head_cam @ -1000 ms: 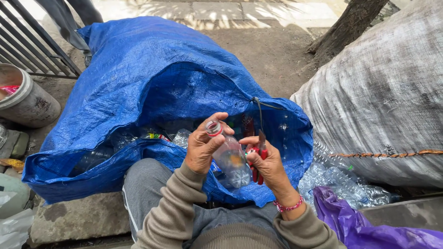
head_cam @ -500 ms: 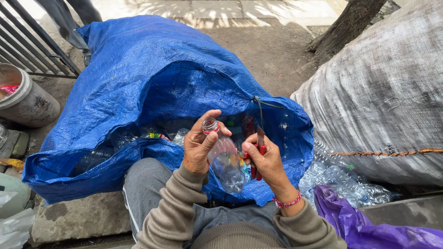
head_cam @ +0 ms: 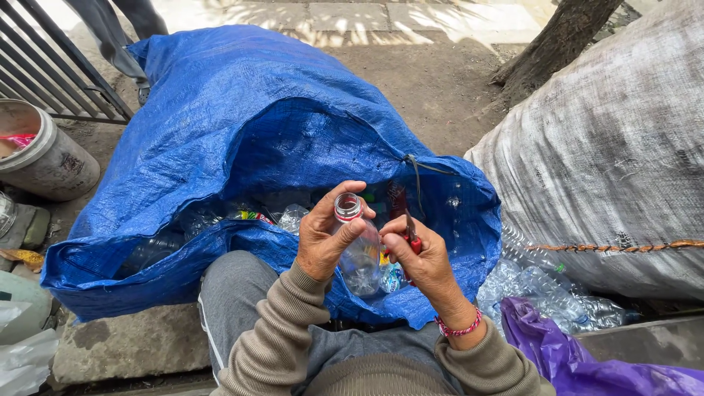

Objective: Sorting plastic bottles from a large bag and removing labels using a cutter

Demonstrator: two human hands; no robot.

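Bottle (head_cam: 361, 253) sits upright over the blue sack (head_cam: 242, 147), left hand (head_cam: 326, 235) closed round its neck, thumb at the red ring. Right hand (head_cam: 425, 257) is closed on a red-handled cutter (head_cam: 411, 238) just beside it. Step in hand: ring removal (likely); next move calls for setting the blade under the ring. Since earlier frames, the bottle has tilted upright.

Single head-worn view, looking steeply down and forward, close over the hands, lap and open blue sack (head_cam: 242, 139), pavement beyond
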